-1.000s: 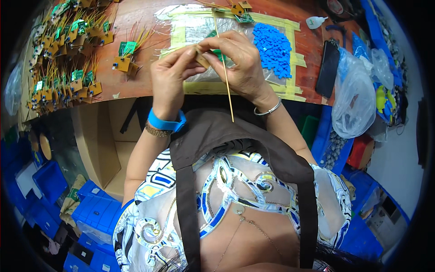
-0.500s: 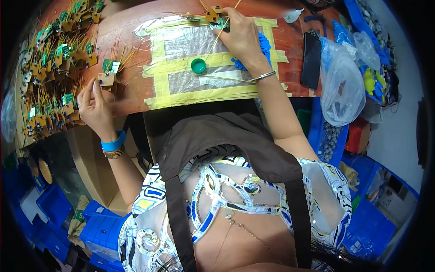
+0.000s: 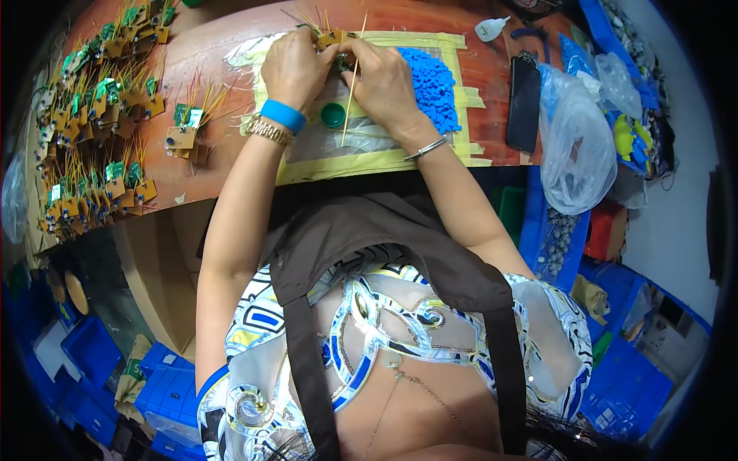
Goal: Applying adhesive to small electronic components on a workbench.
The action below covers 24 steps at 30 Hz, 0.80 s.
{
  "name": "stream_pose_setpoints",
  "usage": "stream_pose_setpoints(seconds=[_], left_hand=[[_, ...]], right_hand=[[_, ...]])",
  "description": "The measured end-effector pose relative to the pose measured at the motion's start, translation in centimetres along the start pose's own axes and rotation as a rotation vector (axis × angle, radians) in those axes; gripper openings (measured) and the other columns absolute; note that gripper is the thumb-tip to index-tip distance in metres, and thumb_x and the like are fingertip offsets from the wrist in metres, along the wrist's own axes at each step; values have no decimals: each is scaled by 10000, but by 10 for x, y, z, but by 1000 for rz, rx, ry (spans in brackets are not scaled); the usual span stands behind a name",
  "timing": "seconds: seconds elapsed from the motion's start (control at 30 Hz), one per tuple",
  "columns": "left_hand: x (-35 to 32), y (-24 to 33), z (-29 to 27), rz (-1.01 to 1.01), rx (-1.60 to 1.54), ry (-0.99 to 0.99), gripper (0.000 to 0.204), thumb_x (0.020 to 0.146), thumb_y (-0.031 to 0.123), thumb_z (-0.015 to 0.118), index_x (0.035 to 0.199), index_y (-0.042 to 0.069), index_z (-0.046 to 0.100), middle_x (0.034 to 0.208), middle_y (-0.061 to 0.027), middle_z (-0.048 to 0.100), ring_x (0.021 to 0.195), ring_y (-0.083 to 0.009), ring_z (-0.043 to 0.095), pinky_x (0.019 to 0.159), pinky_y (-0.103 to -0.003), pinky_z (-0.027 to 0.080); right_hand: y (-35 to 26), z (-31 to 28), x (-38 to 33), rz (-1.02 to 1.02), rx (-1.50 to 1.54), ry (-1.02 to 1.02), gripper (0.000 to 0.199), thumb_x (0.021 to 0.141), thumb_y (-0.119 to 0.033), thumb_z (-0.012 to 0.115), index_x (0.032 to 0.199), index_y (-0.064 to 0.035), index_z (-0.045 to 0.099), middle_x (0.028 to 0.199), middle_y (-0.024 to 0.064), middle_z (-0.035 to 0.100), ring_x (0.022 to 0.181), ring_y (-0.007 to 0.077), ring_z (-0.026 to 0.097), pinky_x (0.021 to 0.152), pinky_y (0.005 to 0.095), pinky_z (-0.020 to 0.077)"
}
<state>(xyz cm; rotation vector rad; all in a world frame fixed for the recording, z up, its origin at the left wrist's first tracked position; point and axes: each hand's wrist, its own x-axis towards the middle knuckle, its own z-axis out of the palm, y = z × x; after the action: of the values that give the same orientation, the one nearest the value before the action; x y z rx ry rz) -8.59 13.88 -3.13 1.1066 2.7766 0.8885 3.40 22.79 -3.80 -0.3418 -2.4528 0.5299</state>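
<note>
Above the taped mat, my left hand (image 3: 296,73) and my right hand (image 3: 384,86) meet with fingers closed on a small brown circuit board (image 3: 335,37) with thin wires. Fingertips hide much of the board. A thin wooden stick (image 3: 349,107) slants down from my right hand, seemingly tucked between its fingers. Just below the hands lies a small round green cap (image 3: 333,115). Beside my right hand spreads a heap of small bright blue pieces (image 3: 432,88).
Clusters of brown and green wired boards (image 3: 100,123) cover the table's left side, with a smaller group (image 3: 184,131) nearer the mat. To the right lie a black phone (image 3: 523,104), a white dropper bottle (image 3: 492,29) and a clear plastic bag (image 3: 580,154). Yellow tape (image 3: 361,167) edges the mat.
My left hand has left the small board group and come right to join my right hand at the board. My right hand has shifted slightly left and down, uncovering more of the blue heap.
</note>
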Motion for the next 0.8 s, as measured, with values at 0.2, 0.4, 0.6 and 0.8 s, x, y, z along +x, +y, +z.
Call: stream_pose_setpoints(seconds=[0.2,0.4,0.6,0.8], left_hand=[[5,-4,4,54,-324,211,226,821,187,699,987,44,646,865,-147,701,739,-274,691,648,-357,526],[-23,-39,-29,25,-749,391,255,900,69,613,1146,3,614,961,-132,700,827,-181,691,712,-291,569],[-78,-39,-56,-206,-1122,339,287,882,22,644,1147,-74,588,906,-107,681,738,-137,669,665,-232,555],[-100,-41,-46,-340,-1311,280,249,888,50,654,1087,-97,620,879,-124,678,722,-176,681,653,-295,599]], right_hand=[[-3,-6,0,-34,6,-6,282,704,-90,755,936,-63,599,787,93,674,735,295,645,681,389,471],[-10,-25,-5,-70,75,-5,169,894,-199,629,954,-46,669,821,127,677,754,266,651,658,349,482],[-28,-67,-42,124,703,-107,587,1030,-442,316,1015,8,691,780,67,595,709,131,534,631,252,397],[-34,-51,-61,239,742,-186,437,1028,-299,410,914,40,662,798,85,631,667,121,554,626,246,456]])
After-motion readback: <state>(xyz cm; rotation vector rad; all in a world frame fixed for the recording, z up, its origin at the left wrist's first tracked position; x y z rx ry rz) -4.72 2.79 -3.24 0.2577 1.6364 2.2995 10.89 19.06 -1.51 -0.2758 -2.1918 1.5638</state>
